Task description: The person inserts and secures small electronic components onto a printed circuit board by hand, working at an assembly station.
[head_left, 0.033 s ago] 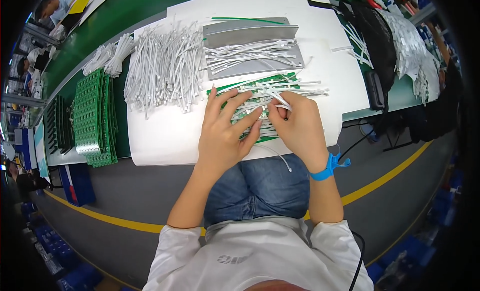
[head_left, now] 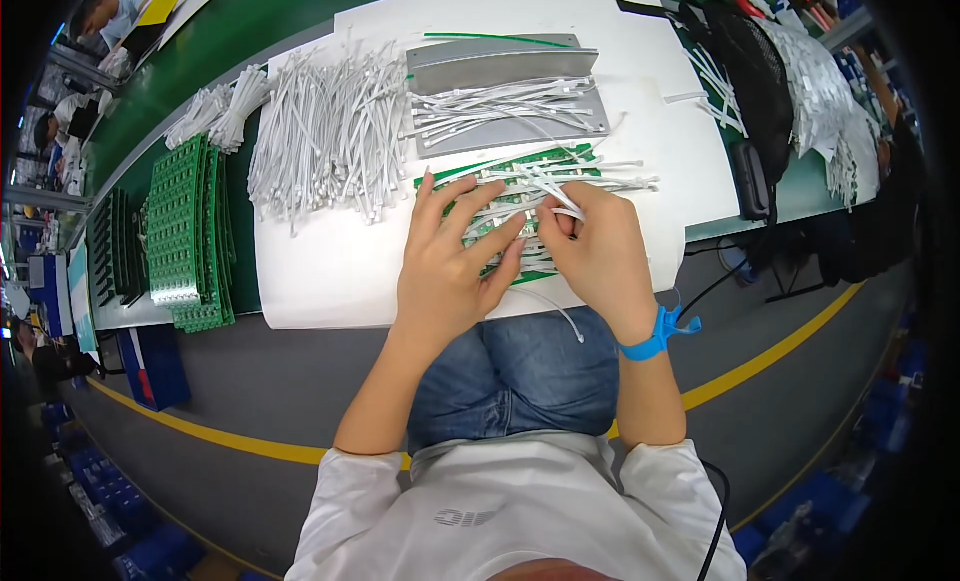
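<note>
A green circuit board panel (head_left: 555,159) lies on the white sheet before me, with several thin white cables (head_left: 630,183) across it. My left hand (head_left: 440,256) rests over the panel's left part, fingers spread among the cables. On the right side, my right hand (head_left: 605,246) pinches a white cable (head_left: 548,187) between thumb and fingers, just above the panel. A blue wrist strap (head_left: 660,337) circles my right wrist. One loose cable (head_left: 560,313) hangs over the near edge. My hands hide much of the panel, including the pinched cable's far end.
Beyond the panel, a grey metal bracket (head_left: 500,69) stands with more cables (head_left: 500,111) in front. A large cable pile (head_left: 325,131) lies left of it. Further left are stacked green circuit boards (head_left: 180,226). At the right sits a black mesh bag (head_left: 750,61).
</note>
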A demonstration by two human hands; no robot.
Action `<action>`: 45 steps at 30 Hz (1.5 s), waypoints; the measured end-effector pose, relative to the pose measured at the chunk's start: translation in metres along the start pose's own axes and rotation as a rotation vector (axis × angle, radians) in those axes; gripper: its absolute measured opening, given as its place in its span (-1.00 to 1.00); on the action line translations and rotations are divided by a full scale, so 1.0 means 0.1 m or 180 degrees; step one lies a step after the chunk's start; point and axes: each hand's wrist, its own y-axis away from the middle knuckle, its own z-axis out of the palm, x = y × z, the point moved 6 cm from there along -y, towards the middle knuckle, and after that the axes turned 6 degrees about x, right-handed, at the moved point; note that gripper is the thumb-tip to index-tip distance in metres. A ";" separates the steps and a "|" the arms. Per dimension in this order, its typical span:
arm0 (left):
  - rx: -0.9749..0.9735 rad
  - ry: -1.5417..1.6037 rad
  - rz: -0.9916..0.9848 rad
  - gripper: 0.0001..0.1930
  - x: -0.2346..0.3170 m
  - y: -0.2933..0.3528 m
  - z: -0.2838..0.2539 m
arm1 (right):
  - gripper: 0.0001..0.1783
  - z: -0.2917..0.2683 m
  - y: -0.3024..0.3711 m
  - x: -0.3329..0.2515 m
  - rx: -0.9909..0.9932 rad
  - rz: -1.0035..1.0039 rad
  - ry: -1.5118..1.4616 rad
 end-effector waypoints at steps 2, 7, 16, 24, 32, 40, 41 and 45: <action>0.0017 0.0013 -0.0004 -0.70 -0.01 0.00 0.01 | -0.78 0.00 -0.01 0.03 0.0033 -0.0038 -0.0222; 0.0020 0.0004 0.0003 -0.70 -0.01 0.01 0.02 | -0.83 0.00 -0.04 0.11 -0.0163 0.0082 -0.0396; 0.0003 -0.0020 -0.0017 -0.70 -0.01 0.02 0.02 | -0.88 0.03 0.02 -0.14 0.0104 -0.0443 0.0741; 0.0016 -0.0020 -0.0004 -0.71 0.00 0.00 0.00 | -0.84 0.00 -0.09 0.11 -0.0273 -0.0172 -0.0327; 0.0036 -0.0015 -0.0024 -0.71 0.00 0.00 0.00 | -0.82 0.01 -0.06 0.03 -0.0176 -0.0144 -0.0182; 0.0037 -0.0089 0.0038 -0.71 0.00 0.00 0.00 | -0.84 0.01 -0.04 -0.09 -0.0203 -0.0445 0.0223; 0.0039 -0.0072 0.0019 -0.71 -0.01 0.01 -0.01 | -0.85 0.01 -0.05 -0.06 -0.0262 -0.0400 0.0072; 0.0061 -0.0005 -0.0016 -0.71 0.00 -0.01 -0.01 | -0.89 -0.23 -0.02 -0.05 0.0216 -0.0541 0.0344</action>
